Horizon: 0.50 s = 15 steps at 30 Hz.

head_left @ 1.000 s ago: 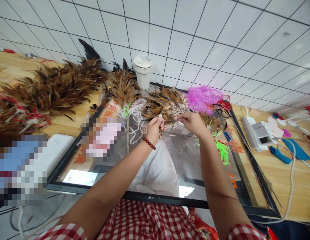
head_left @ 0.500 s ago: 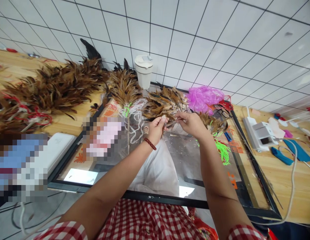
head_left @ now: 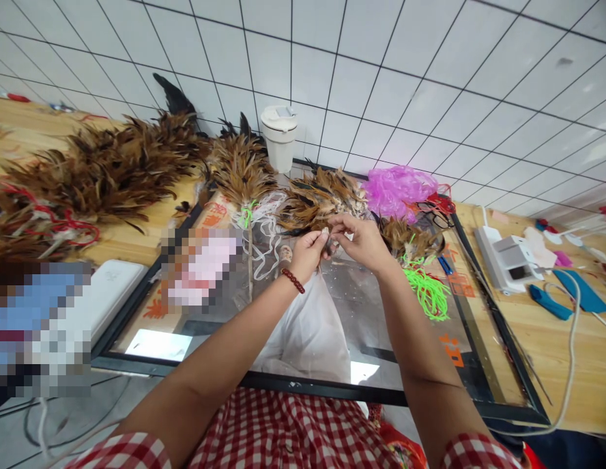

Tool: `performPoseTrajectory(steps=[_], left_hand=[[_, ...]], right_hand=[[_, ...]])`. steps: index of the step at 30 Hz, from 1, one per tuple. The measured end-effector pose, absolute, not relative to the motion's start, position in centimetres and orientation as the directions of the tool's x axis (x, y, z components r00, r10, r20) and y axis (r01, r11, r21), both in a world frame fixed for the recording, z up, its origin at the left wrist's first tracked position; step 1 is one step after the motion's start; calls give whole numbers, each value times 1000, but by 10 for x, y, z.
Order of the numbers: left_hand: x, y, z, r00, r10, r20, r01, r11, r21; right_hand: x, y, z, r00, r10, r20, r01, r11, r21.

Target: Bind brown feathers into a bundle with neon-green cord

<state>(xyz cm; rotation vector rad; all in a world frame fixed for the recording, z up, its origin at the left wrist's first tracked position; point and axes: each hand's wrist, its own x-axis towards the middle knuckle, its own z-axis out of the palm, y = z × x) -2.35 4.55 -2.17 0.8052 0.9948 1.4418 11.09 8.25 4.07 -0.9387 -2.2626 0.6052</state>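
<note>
White tiled wall behind a wooden tabletop (head_left: 552, 352) on which a black-framed glass panel (head_left: 361, 326) lies flat. Over the far part of the panel, the person's two bare hands meet. The left hand (head_left: 307, 253), a red bead bracelet (head_left: 294, 281) at the wrist, has its grip closed on a small bunch of brown feathers (head_left: 328, 242), quill ends pinched between thumb and fingertips. The right hand (head_left: 364, 242) has its grip closed on the same bunch from the other side.

Change over the last second: the right hand has moved inward from a position apart to one touching the left, so that the gap between the hands is gone and both now pinch at one spot. The left hand has hardly shifted. Judged from this, the work is at a fine stage at the quill ends, with the bunch being gathered or bound rather than feathers being fetched; whether a thread runs between the fingers cannot be told.

Surroundings: a loose feather pile (head_left: 317, 198) just beyond the hands, green cords (head_left: 425, 293) to the right of the right forearm and now plainly uncovered, a pink plastic tuft (head_left: 395, 192) beyond them, a white lidded cup (head_left: 279, 140) against the wall, finished feather dusters (head_left: 107, 172) to the left.
</note>
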Motion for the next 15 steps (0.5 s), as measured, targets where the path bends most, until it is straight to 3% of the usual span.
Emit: performPoseTrajectory(steps=[4, 10, 15], left_hand=[[-24, 44, -20, -99, 995, -32, -344, -4, 939], [-25, 46, -21, -173, 984, -34, -323, -24, 946], [-24, 46, -18, -184, 980, -71, -356, 1, 935]], right_hand=[[108, 85, 36, -509, 780, 364, 446, 601, -664], [107, 91, 30, -448, 859, 246, 244, 383, -891], [106, 91, 30, -436, 861, 262, 240, 391, -888]])
